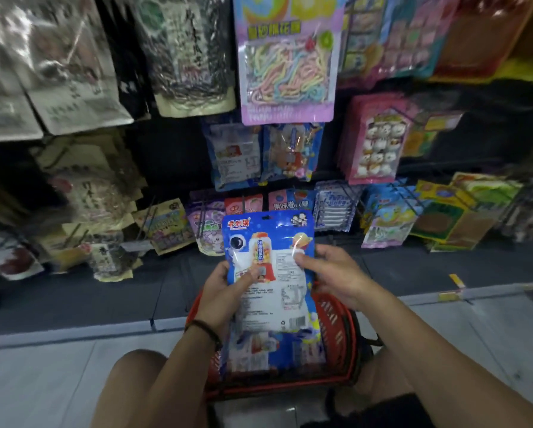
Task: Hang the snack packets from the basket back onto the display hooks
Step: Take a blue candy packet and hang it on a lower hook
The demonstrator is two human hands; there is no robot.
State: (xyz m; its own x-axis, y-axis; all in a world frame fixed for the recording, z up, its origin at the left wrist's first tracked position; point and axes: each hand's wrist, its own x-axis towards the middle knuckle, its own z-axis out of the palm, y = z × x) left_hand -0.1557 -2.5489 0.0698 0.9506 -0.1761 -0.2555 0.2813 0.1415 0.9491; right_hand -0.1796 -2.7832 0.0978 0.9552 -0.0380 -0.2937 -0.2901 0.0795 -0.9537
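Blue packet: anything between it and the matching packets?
Nothing visible between. The blue packet is gripped by left hand and right hand; the rainbow candy packet overhangs the tops of the matching packets.

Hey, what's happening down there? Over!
Left hand, right hand both grip blue snack packet over red basket. Not hung yet. Similar blue packets hang ahead; path looks clear.

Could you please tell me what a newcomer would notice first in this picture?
The eye lands first on the blue packet at centre, gripped by the left hand and the right hand above a red basket on the floor. Next comes the purple packet of rainbow strings hanging at top centre, with a pink packet lower to its right.
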